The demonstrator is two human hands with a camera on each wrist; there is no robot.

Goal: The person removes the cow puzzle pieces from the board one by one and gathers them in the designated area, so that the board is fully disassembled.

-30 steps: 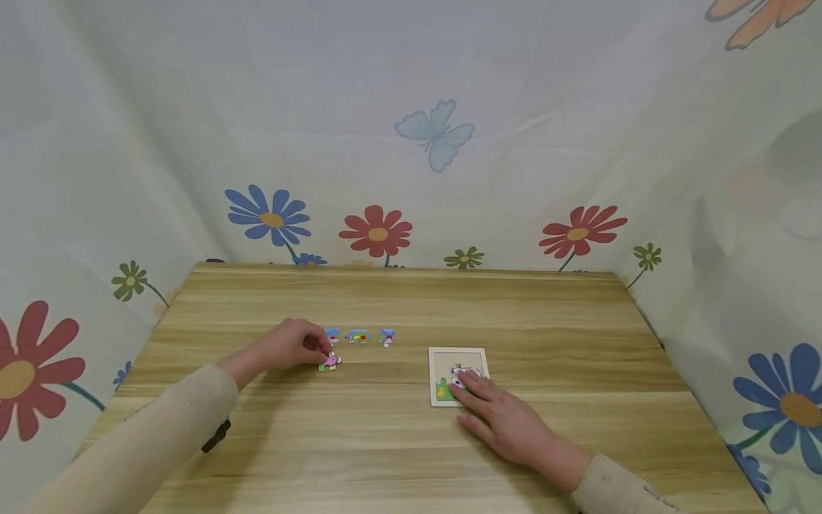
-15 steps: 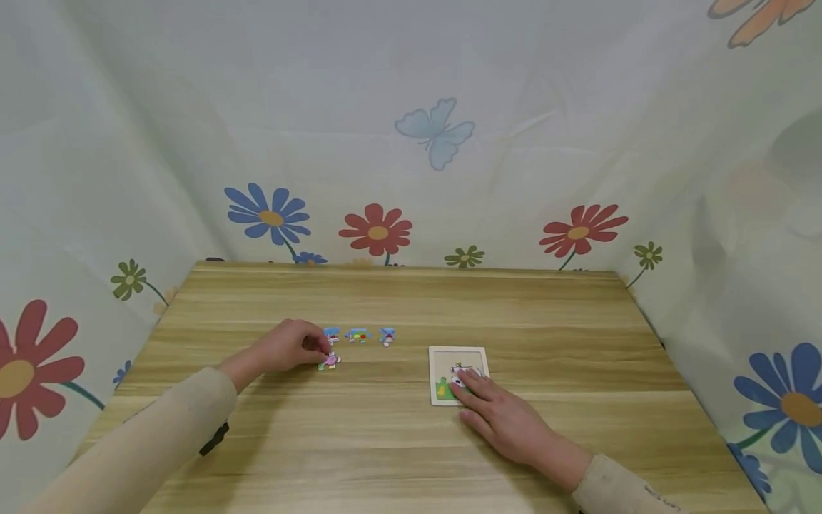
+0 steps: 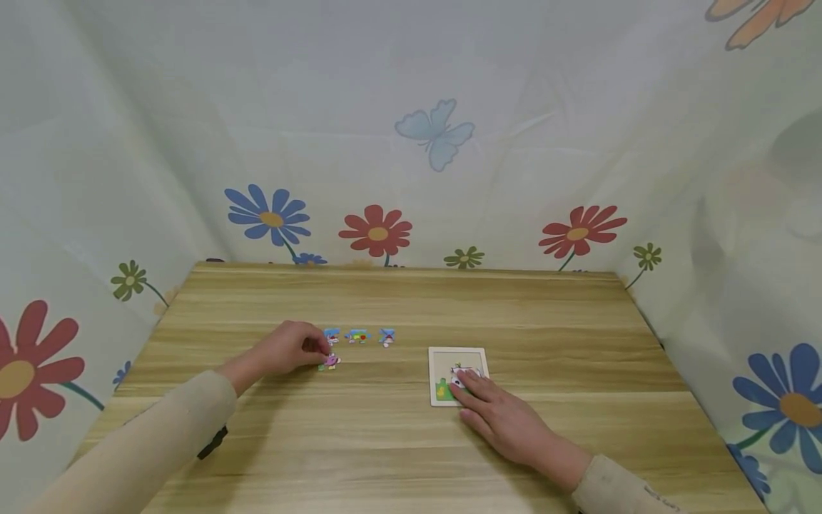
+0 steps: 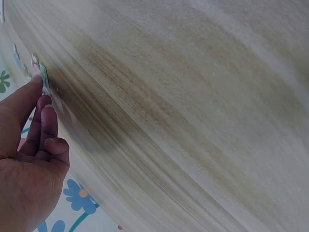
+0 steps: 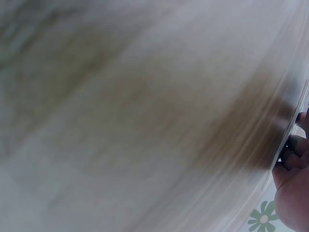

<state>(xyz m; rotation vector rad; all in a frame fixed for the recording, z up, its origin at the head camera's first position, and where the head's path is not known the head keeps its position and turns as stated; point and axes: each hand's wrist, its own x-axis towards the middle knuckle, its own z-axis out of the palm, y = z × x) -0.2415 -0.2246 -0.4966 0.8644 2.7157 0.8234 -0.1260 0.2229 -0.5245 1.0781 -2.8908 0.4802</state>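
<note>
At the left of the table, my left hand (image 3: 292, 348) pinches a small pink and green puzzle piece (image 3: 332, 361) by its left edge, close to the tabletop. In the left wrist view the thumb and forefinger of the left hand (image 4: 34, 145) meet at that piece (image 4: 42, 73). My right hand (image 3: 507, 422) lies with fingers extended on a white-framed puzzle board (image 3: 439, 352), covering its lower right part. A green patch and part of a white animal show on the board. The right wrist view catches only the edge of the right hand (image 5: 294, 188).
Behind the held piece, three puzzle pieces lie in a row: one partly behind my left fingers (image 3: 332, 335), a middle one (image 3: 357, 336) and a right one (image 3: 387, 337). The wooden table (image 3: 398, 300) ends at a flower-printed curtain (image 3: 321, 143).
Both hands stay nearly where they were. The pink piece has tilted slightly in my left fingers; the board and the other pieces have not moved.
</note>
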